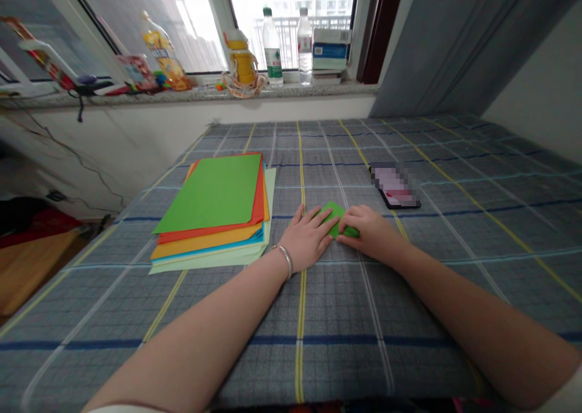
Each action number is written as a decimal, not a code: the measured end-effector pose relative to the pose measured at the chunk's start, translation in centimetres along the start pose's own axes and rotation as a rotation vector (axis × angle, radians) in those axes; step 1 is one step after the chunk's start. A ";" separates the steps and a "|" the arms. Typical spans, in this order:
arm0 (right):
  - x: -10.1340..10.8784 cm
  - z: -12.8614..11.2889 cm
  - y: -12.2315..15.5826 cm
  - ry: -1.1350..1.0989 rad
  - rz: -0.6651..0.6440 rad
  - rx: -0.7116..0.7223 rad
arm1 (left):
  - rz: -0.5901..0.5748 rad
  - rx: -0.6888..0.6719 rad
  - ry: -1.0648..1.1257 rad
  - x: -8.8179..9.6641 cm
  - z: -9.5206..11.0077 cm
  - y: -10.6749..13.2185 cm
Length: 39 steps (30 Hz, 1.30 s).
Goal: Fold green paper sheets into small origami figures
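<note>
from my remote seat this reads as a bedroom in someone's home, up in an apartment block. a bed (477,231) with a plaid cover fills the view, with a phone (394,185) lying on it. a long curtain (454,43) hangs beside the window, whose stone sill (200,94) holds drink bottles (273,49) and household clutter. a balcony railing (291,37) shows outside.
</note>
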State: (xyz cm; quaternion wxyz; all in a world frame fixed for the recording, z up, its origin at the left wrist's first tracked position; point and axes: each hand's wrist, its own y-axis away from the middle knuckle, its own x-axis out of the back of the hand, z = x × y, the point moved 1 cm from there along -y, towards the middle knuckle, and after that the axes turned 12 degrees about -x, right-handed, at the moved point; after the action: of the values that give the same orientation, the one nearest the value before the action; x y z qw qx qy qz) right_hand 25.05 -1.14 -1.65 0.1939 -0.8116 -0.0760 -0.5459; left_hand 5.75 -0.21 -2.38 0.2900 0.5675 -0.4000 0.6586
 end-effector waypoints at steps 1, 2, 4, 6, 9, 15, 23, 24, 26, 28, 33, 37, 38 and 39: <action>-0.2 0.2 -0.1 -0.007 -0.006 -0.001 | 0.003 0.002 0.001 0.0 0.0 0.0; -0.4 0.3 -0.2 -0.017 -0.011 -0.003 | 0.006 0.004 0.001 0.0 0.0 0.0; -0.5 0.6 -0.3 -0.037 -0.023 -0.007 | 0.007 0.007 -0.001 -0.1 0.0 0.0; -0.5 0.7 -0.4 -0.054 -0.026 -0.011 | 0.003 0.009 -0.008 -0.1 0.0 -0.1; -0.5 0.6 -0.4 -0.060 -0.017 -0.017 | 0.005 0.020 -0.020 0.0 0.2 -0.1; -0.9 0.9 -0.6 -0.048 -0.015 -0.050 | 0.035 0.060 -0.022 -0.3 0.2 -0.3; -0.3 1.3 -0.3 0.054 0.014 -0.302 | 0.006 0.092 0.028 -0.4 -0.2 -0.4; -0.1 1.4 -0.3 0.063 0.010 -0.324 | 0.004 0.093 0.034 -0.4 -0.2 -0.4; 0.1 1.7 -0.2 0.084 -0.003 -0.357 | 0.003 0.097 0.044 -0.3 -0.2 -0.4; 0.2 2.2 -0.2 0.097 -0.020 -0.374 | 0.000 0.102 0.056 -0.1 -0.2 -0.4; 0.3 3.8 -0.3 0.079 -0.051 -0.351 | -0.024 0.116 0.096 0.2 -0.5 -0.4; 0.6 4.8 -0.2 0.056 -0.074 -0.340 | -0.046 0.128 0.118 0.4 -0.8 -0.2; 0.7 5.1 -0.1 0.056 -0.084 -0.347 | -0.050 0.131 0.121 0.4 -0.9 -0.1; 0.9 5.3 -0.1 0.058 -0.099 -0.356 | -0.053 0.134 0.121 0.5 -1.0 -0.1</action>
State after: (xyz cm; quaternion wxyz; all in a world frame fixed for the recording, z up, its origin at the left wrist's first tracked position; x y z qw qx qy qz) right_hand 29.94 0.99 -2.55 0.0223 -0.8124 -0.0123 -0.5826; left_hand 5.16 0.67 -1.92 0.2922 0.5554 -0.3216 0.7091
